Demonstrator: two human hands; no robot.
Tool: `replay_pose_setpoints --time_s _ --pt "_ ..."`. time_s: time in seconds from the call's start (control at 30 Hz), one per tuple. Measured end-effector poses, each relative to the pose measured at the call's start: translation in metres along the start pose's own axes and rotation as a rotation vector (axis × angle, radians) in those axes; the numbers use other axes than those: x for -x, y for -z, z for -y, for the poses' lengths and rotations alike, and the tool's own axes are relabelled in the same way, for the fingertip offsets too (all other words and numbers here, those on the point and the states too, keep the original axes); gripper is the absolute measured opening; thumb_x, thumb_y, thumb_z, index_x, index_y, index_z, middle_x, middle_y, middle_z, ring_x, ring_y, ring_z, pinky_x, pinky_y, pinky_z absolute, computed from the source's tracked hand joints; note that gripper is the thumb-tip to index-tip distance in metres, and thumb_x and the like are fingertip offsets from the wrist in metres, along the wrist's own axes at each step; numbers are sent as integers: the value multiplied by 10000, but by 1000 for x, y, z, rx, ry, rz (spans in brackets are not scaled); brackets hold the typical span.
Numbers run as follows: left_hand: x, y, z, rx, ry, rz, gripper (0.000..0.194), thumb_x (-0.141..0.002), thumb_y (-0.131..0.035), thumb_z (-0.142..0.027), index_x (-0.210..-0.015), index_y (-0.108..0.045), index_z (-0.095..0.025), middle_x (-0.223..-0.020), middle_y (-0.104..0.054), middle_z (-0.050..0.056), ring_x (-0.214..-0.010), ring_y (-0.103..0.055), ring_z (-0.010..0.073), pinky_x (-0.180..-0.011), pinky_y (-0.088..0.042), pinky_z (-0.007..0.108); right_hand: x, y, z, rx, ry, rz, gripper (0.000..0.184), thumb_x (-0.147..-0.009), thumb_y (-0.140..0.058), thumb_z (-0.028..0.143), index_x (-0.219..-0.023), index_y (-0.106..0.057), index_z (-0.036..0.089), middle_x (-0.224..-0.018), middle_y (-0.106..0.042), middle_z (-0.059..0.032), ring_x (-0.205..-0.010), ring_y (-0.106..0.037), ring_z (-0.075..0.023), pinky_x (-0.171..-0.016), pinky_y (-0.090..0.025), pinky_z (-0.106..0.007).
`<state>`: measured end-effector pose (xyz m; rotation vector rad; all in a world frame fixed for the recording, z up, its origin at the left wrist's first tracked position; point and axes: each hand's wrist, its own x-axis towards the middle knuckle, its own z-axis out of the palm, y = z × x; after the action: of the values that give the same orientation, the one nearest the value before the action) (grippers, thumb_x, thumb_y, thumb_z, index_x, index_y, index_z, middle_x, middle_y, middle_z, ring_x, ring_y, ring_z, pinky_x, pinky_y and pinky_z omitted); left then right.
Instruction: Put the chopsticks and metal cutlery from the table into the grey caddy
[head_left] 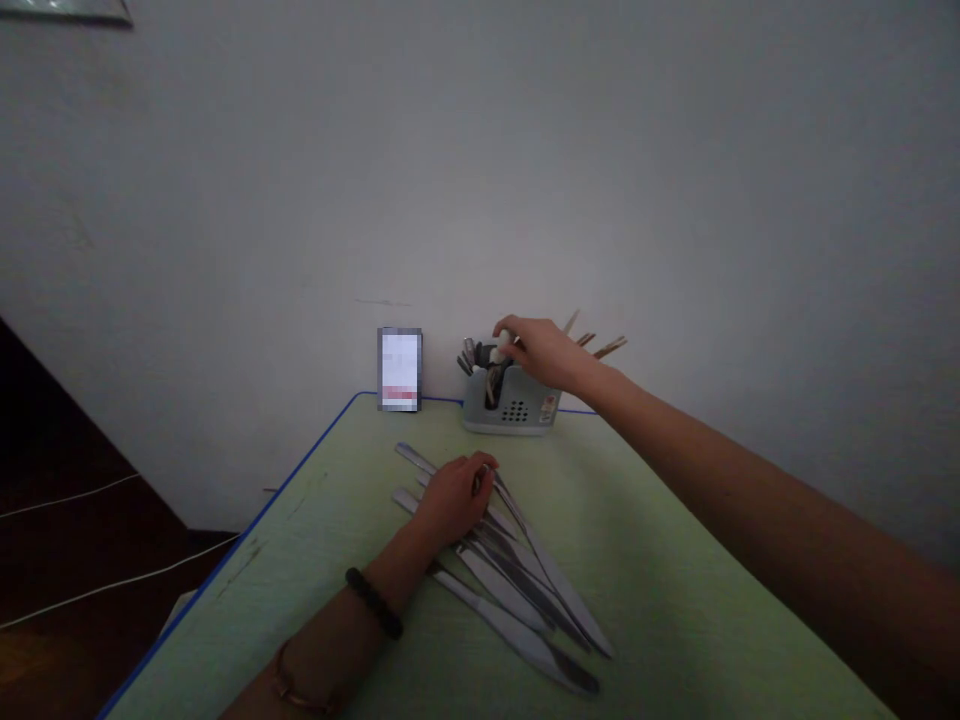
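Note:
My left hand rests over a loose fan of metal table knives on the table. Its fingers are curled at the upper ends of the knives and appear closed on a handle; the palm hides part of the pile. At the back, my right hand reaches over a grey cutlery caddy. Its thumb and fingers pinch a whitish object, perhaps the handle of a utensil, whose lower part is lost among the caddy's contents. Several dark-handled and metal utensils lean out of the caddy's left side.
Wooden chopsticks poke out at the caddy's right. A phone with a lit screen stands against the wall. The green table has a blue edge. White cables run across the dark floor at left.

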<state>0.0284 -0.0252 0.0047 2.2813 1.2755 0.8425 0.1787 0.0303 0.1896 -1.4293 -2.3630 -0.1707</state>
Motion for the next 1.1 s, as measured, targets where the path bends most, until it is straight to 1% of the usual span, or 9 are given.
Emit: replay_pose_setpoints --time_s 0.1,0.2,0.37,0.53,0.73,0.87,0.97,1.03,1.1 --pt "0 1 -1 6 10 2 228 -899 -394 -291 -1016 -568 -201 -776 -643 24 -735 -595 177 -705 -444 292 -13 -13 5 197 -31 163 281 -888 -462 156 -1146 -562 111 -1096 -643 -154 -1023 -588 -220 -829 -412 -284" --pt "1 2 -2 19 -1 6 248 -918 -369 -325 -987 -570 -199 -787 -652 32 -756 -607 180 -740 -445 295 -21 -25 6 266 -53 221 311 -905 -413 152 -1170 -555 71 -1140 -623 -198 -1056 -583 -240 -832 -418 -288" --pt "0 1 -1 -8 -4 17 278 -931 -345 -351 -958 -577 -200 -786 -653 38 -776 -611 185 -754 -439 291 -30 -40 2 289 -64 271 278 -858 -488 130 -1084 -648 121 -1065 -668 -160 -1003 -617 -228 -810 -433 -275" --pt "0 2 -4 -29 -2 1 304 -938 -314 -347 -867 -568 -196 -747 -637 36 -720 -594 180 -700 -427 282 -34 -42 7 301 -83 269 207 -817 -564 150 -970 -702 172 -974 -691 -124 -922 -639 -223 -767 -452 -279" --pt "0 4 -6 -43 2 -15 317 -942 -305 -346 -801 -551 -203 -699 -620 24 -669 -577 170 -657 -407 273 -30 -45 13 277 -28 130 207 -843 -489 84 -904 -683 123 -1023 -647 -164 -983 -585 -245 -830 -429 -332" --pt "0 4 -6 -50 6 5 307 -937 -324 -343 -803 -563 -204 -708 -629 27 -680 -586 172 -661 -409 270 -12 -52 11 266 33 50 209 -853 -464 94 -848 -671 120 -1002 -641 -154 -1039 -523 -254 -941 -357 -375" --pt "1 5 -7 -45 10 12 275 -927 -351 -330 -845 -581 -204 -747 -647 33 -710 -599 174 -677 -414 268 18 -57 11 254 42 -34 269 -871 -404 111 -1016 -631 111 -1134 -583 -168 -1102 -462 -269 -985 -314 -400" --pt "1 6 -7 -47 8 5 257 -919 -367 -318 -857 -587 -202 -760 -651 34 -710 -598 172 -675 -413 266 47 -61 12 238 8 -98 345 -874 -383 128 -1175 -547 91 -1237 -516 -185 -1136 -422 -295 -971 -329 -428" --pt "0 5 -7 -61 1 -4 253 -914 -375 -312 -845 -590 -198 -751 -647 35 -692 -588 171 -662 -408 267 80 -71 11 208 -35 -146 377 -875 -394 164 -1229 -504 98 -1248 -501 -173 -1133 -421 -292 -968 -350 -428"
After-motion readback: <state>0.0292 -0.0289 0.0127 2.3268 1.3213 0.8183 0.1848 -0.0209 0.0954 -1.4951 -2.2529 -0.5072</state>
